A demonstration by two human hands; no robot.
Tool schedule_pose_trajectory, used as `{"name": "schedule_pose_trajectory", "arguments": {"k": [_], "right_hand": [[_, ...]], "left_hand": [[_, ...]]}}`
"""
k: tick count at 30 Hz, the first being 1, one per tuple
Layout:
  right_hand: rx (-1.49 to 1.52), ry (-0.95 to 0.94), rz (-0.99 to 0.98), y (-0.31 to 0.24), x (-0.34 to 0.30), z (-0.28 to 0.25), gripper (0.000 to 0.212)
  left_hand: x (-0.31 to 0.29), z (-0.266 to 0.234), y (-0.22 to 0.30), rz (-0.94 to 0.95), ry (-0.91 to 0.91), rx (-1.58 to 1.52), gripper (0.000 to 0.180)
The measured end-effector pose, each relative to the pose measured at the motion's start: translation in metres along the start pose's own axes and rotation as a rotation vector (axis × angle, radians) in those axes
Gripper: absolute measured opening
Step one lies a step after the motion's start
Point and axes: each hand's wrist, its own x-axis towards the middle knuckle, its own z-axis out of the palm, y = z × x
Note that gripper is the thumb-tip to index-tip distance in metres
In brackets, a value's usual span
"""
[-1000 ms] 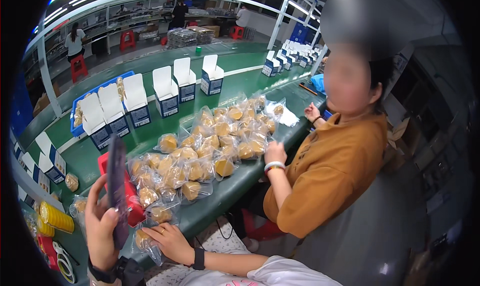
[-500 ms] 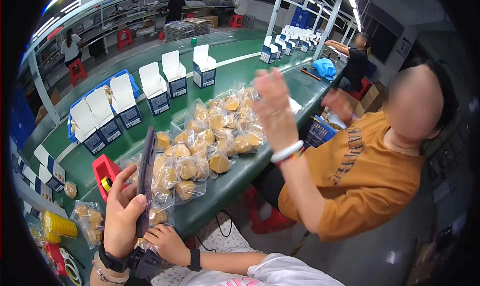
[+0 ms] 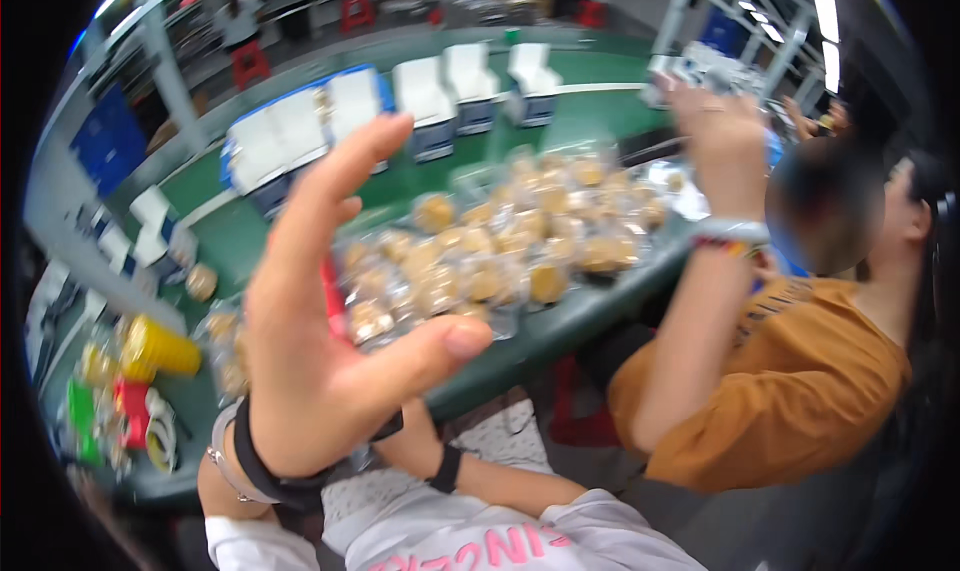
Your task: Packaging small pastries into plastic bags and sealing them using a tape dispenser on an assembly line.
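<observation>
Swung low, the open, empty left hand [image 3: 310, 346] could knock bagged pieces [image 3: 548, 283] off the near tabletop [image 3: 585, 313] edge; right hand's [image 3: 408, 441] grip unclear.

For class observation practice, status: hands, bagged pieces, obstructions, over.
Left hand raised, open, empty; right hand partly hidden, grip unclear. Tan bagged pieces heaped on green table. Left hand blocks part of view.
</observation>
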Motion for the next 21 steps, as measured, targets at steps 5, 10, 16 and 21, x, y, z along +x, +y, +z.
{"name": "schedule_pose_trajectory", "arguments": {"k": [5,10,16,21], "right_hand": [[-0.654,-0.024,-0.285,-0.021,0.009,-0.021,0.037],[-0.643,-0.089,-0.286,-0.026,0.003,-0.019,0.038],[-0.742,-0.133,-0.196,-0.036,-0.003,-0.020,0.036],[-0.882,-0.144,-0.256,-0.033,-0.001,-0.012,0.033]], "left_hand": [[-0.082,-0.056,-0.001,-0.173,0.127,0.137,0.038],[-0.220,-0.028,-0.040,-0.657,0.034,0.409,0.036],[-0.286,0.017,-0.065,-0.670,0.413,0.306,0.038],[-0.283,-0.011,-0.064,-0.455,0.144,0.436,0.020]]}}
